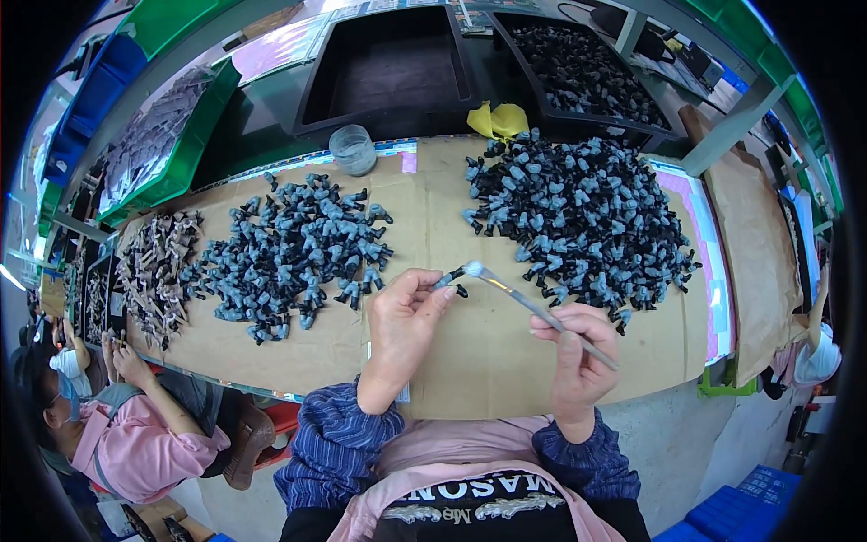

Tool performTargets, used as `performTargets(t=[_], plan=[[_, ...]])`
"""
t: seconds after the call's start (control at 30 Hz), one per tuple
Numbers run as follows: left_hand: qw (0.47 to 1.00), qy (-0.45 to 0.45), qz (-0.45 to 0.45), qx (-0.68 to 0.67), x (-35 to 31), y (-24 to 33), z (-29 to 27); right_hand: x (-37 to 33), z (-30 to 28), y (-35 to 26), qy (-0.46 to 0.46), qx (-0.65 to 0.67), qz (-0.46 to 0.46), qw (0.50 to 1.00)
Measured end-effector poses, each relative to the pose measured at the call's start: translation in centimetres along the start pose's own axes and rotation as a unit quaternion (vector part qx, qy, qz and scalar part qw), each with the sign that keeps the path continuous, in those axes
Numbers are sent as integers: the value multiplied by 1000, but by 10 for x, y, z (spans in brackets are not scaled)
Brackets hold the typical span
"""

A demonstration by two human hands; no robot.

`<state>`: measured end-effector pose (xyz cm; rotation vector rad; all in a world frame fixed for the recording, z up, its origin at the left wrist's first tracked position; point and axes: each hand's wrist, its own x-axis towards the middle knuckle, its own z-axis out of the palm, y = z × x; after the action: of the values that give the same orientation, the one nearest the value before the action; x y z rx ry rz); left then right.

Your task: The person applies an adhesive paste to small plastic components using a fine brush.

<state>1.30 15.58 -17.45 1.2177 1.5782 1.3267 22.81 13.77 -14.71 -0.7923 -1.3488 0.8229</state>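
Between the thumb and fingers of my left hand (pixel 397 325) is a small blue-grey and black plastic figure part (pixel 449 278). My right hand (pixel 581 361) grips a long thin paintbrush (pixel 519 296), slanting up to the left. Its pale tip meets the end of the figure part, or nearly so; I cannot tell if they touch. To the right lies a large heap of like blue-grey and black parts (pixel 578 226). A second, looser heap (pixel 293 244) spreads on the left. Both rest on the cardboard sheet (pixel 452 361) under my hands.
A clear cup (pixel 352 152) and a crumpled yellow piece (pixel 498 120) sit behind the heaps. Farther back are a black tray (pixel 388 68) and another tray of dark parts (pixel 587 72). Brownish parts (pixel 161 271) lie far left, near a co-worker in pink (pixel 149 443).
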Motion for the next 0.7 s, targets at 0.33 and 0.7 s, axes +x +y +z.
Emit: performTargets(t=[0.33, 0.7], plan=[[988, 30, 119, 95, -1, 5, -7, -1, 19, 6, -45, -51, 18, 998], [995, 64, -23, -76, 10, 2, -13, -4, 19, 2, -90, -127, -48, 987]])
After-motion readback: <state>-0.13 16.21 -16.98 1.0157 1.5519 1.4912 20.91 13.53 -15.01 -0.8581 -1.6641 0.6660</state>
